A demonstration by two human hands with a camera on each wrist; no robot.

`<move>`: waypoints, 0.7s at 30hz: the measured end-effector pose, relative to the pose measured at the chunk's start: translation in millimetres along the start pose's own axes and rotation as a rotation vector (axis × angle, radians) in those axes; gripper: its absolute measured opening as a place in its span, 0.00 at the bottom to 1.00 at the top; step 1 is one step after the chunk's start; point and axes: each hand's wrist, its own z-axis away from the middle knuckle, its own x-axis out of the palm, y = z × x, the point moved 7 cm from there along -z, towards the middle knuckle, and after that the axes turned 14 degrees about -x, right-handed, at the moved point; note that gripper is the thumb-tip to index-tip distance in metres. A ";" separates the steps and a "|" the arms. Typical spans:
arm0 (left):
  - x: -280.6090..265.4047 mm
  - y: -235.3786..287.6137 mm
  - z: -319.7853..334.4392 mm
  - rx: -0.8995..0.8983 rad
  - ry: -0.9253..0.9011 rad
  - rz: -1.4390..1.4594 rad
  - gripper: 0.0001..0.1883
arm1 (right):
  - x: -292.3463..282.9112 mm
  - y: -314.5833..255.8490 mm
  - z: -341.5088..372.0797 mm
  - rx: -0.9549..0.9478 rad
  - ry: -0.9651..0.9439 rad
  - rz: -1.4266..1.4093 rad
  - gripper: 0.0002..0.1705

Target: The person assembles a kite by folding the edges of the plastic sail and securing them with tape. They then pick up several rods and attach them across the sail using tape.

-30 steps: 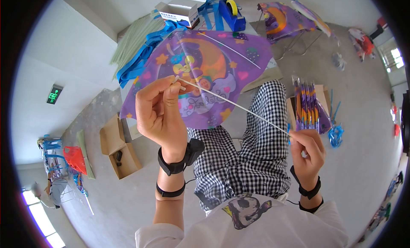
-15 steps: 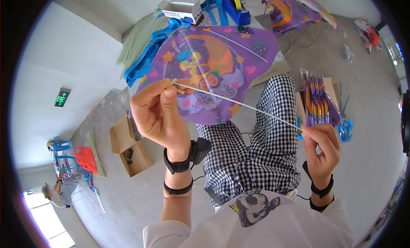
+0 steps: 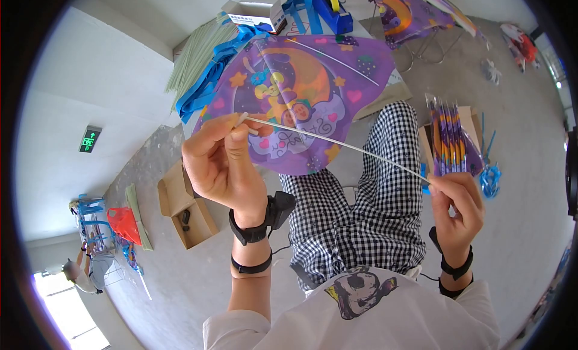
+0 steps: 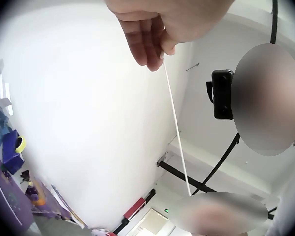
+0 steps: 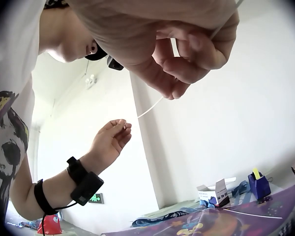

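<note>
A thin white rod (image 3: 337,143) runs slanting between the two hands, in front of the knees. My left hand (image 3: 223,160) pinches its upper end between thumb and fingers, where a short white piece (image 3: 242,118) shows at the fingertips. The lower end is pinched by the thumb and fingers of my right hand (image 3: 459,208). In the left wrist view the rod (image 4: 176,123) leads away from the left fingertips. Beyond the hands a purple kite sheet (image 3: 361,100) with a moon-and-animal print lies spread over the table, and a second white rod (image 3: 331,61) lies on it.
A tape dispenser (image 3: 332,12) and a white carton (image 3: 256,15) stand at the table's back, beside blue strips (image 3: 205,91) and pale rods (image 3: 195,64). An open cardboard box (image 3: 201,226) is on the floor at left; packed kites (image 3: 448,139) are at right. Another person (image 3: 84,278) is far left.
The head view has shifted, so the surroundings appear farther right. My hands stand slightly farther apart, each still pinching the rod. The kite sheet looks unchanged.
</note>
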 end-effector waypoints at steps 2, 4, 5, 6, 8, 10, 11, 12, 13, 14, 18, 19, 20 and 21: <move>-0.2 0.5 0.4 0.026 -0.005 -0.018 0.06 | -1.4 0.2 -0.3 0.010 -0.001 0.005 0.14; 0.3 1.3 1.0 0.040 -0.009 -0.050 0.06 | -1.0 -0.9 1.3 -0.020 -0.001 0.039 0.14; 0.6 2.2 1.0 0.061 -0.011 -0.066 0.05 | -0.8 -1.7 2.0 -0.035 -0.001 0.056 0.14; 0.7 2.8 0.9 0.083 -0.013 -0.082 0.05 | -2.2 -6.1 1.6 -0.084 0.014 0.113 0.14; 0.7 2.9 0.5 0.110 -0.013 -0.102 0.05 | -4.4 -15.8 0.8 -0.180 0.043 0.226 0.14; 0.2 2.5 0.4 0.124 -0.009 -0.110 0.05 | -6.8 -14.0 -1.0 -0.144 0.049 0.186 0.14; -0.3 1.3 0.5 0.107 -0.007 -0.091 0.06 | -7.9 -13.1 -1.6 -0.125 0.053 0.165 0.14; -0.1 0.2 1.0 0.089 -0.005 -0.072 0.06 | -7.9 -9.7 -1.7 -0.086 0.042 0.135 0.14; 0.1 -0.9 1.1 0.072 -0.003 -0.052 0.07 | -7.9 -5.6 -1.7 -0.046 0.031 0.105 0.14; 0.1 -1.3 1.1 0.066 0.001 -0.046 0.07 | -7.2 -1.9 -1.7 -0.007 0.020 0.076 0.14; 2.3 1.9 0.1 0.074 0.033 -0.105 0.07 | -7.0 -11.2 -4.0 -0.137 0.034 0.151 0.15; 3.6 3.7 0.1 0.084 0.044 -0.140 0.07 | -7.3 -15.6 -3.4 -0.188 0.029 0.199 0.15; 5.8 4.6 0.7 0.092 0.022 -0.137 0.07 | -7.3 -19.9 -3.1 -0.239 0.023 0.246 0.16; 8.0 5.6 1.6 0.101 0.000 -0.135 0.07 | -6.3 -20.5 -3.1 -0.235 0.024 0.221 0.16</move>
